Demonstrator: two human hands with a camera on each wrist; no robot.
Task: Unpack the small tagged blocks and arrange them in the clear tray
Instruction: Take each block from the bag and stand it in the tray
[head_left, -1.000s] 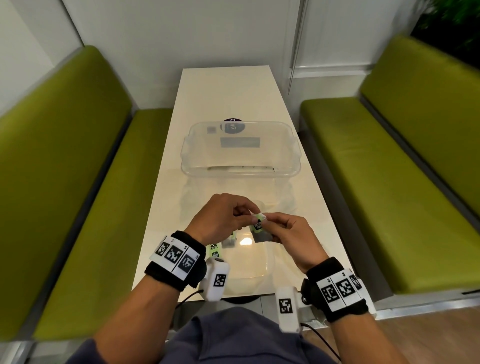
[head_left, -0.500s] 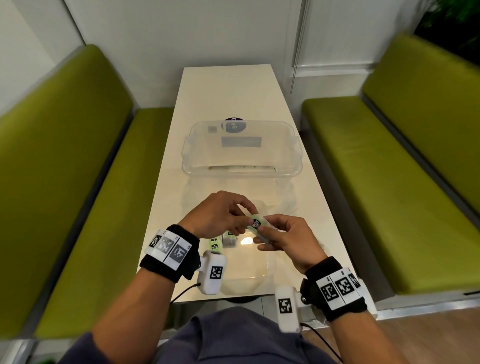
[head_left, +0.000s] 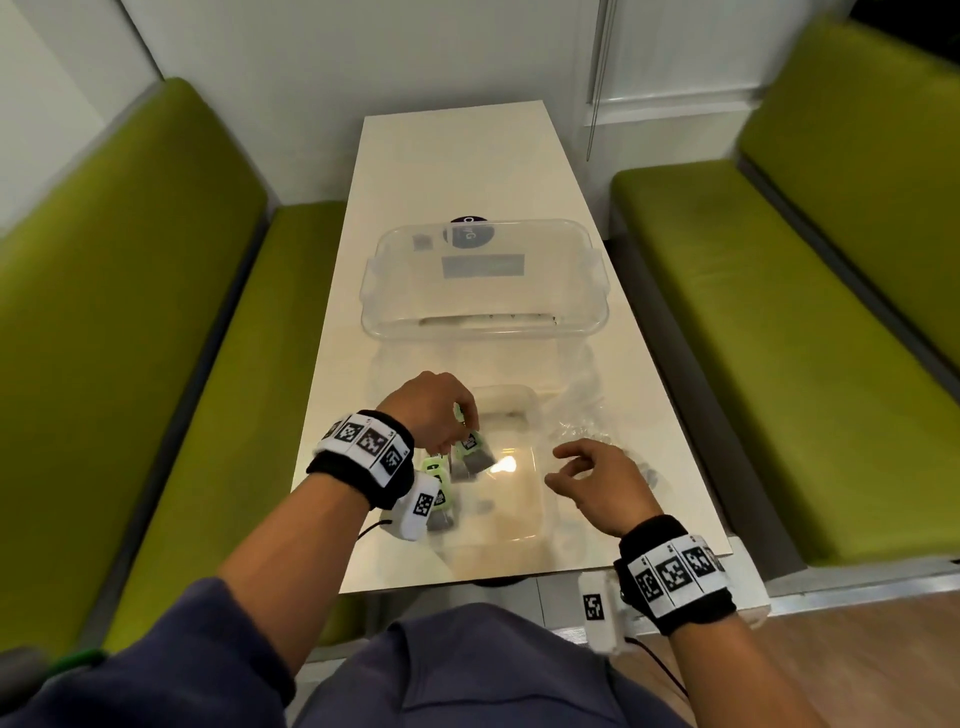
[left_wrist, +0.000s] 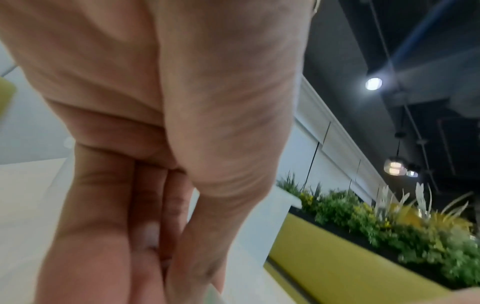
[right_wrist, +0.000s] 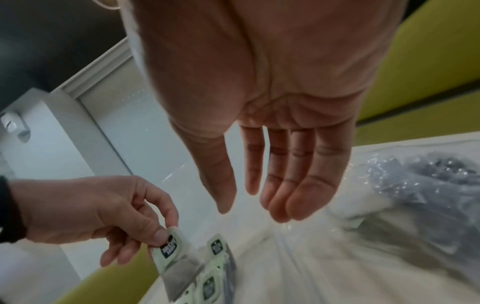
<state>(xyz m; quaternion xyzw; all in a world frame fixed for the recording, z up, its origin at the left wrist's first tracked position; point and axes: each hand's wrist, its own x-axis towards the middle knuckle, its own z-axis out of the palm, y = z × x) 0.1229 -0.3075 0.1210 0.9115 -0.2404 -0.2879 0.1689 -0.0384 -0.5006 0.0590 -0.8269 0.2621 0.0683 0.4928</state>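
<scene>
one tagged block pinched by left hand; right hand apart, empty.

Soft, even indoor light is filling the head view; a glare spot is shining off the clear tray, just right of the left grip. Wide-angle lens is bending the edges. Left wrist pic is blurring badly, w/ a ceiling lamp glowing overhead. Right wrist pic is smearing twd the bottom; plastic wrap is glinting right of the grip.
</scene>
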